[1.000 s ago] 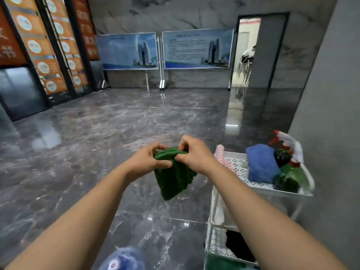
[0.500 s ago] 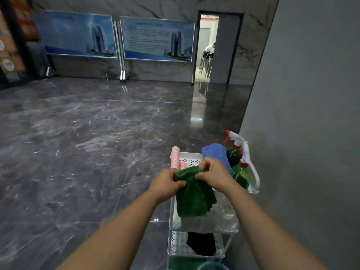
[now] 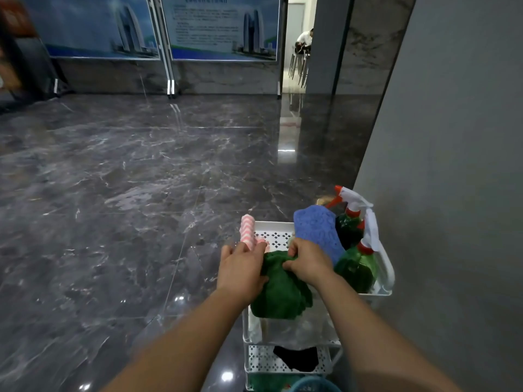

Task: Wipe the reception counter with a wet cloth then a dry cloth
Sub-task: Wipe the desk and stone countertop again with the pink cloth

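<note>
A dark green cloth (image 3: 280, 290) hangs bunched over the top tray of a white cart (image 3: 385, 281). My right hand (image 3: 307, 258) grips its upper edge with curled fingers. My left hand (image 3: 240, 267) lies against the cloth's left side, fingers stretched toward a pink-and-white striped cloth (image 3: 248, 232) on the tray's left rim. A blue cloth (image 3: 317, 230) stands in the tray behind my right hand. The reception counter is not in view.
Two green spray bottles (image 3: 357, 261) with white and red triggers fill the cart's right side. A black cloth (image 3: 297, 359) lies on the lower shelf. A grey wall (image 3: 452, 165) runs close on the right. Dark polished marble floor (image 3: 113, 207) spreads to the left; poster stands (image 3: 169, 46) line the far wall.
Both hands carried the green cloth right and down over the cart's top tray. My left hand loosened its grip and its fingers now stretch out.
</note>
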`<state>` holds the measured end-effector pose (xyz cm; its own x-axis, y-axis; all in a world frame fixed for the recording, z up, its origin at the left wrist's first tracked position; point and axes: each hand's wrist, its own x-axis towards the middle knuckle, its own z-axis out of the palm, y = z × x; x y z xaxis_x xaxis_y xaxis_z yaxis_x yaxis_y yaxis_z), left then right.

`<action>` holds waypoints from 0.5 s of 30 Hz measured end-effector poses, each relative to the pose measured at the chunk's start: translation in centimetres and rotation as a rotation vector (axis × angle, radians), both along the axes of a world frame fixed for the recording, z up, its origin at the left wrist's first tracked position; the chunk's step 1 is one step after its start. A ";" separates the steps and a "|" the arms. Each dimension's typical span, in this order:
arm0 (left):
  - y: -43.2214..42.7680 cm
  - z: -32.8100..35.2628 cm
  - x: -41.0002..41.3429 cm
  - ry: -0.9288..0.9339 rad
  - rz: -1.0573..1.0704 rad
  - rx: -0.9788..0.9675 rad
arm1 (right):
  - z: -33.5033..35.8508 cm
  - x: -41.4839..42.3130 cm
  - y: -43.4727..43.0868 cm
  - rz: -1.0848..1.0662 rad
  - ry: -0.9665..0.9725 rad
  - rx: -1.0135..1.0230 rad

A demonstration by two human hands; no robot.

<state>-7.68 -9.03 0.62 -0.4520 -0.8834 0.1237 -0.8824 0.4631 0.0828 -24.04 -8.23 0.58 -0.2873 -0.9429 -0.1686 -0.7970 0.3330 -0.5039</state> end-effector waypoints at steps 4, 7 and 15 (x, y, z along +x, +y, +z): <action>0.8 -1.9 1.9 0.014 -0.235 -0.114 | -0.8 0.0 0.7 0.082 0.114 0.075; 1.0 -3.1 2.8 -0.099 -0.330 -0.107 | 0.0 0.5 2.1 0.141 0.153 -0.018; 1.9 -2.2 1.9 -0.202 -0.279 -0.052 | 0.2 2.2 3.5 0.292 0.146 0.199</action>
<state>-5.78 -7.12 -1.62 -0.6954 -0.7170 0.0483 -0.7171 0.6882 -0.1103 -21.87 -4.71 0.75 -0.0459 -0.9416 -0.3336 -0.9313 0.1611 -0.3267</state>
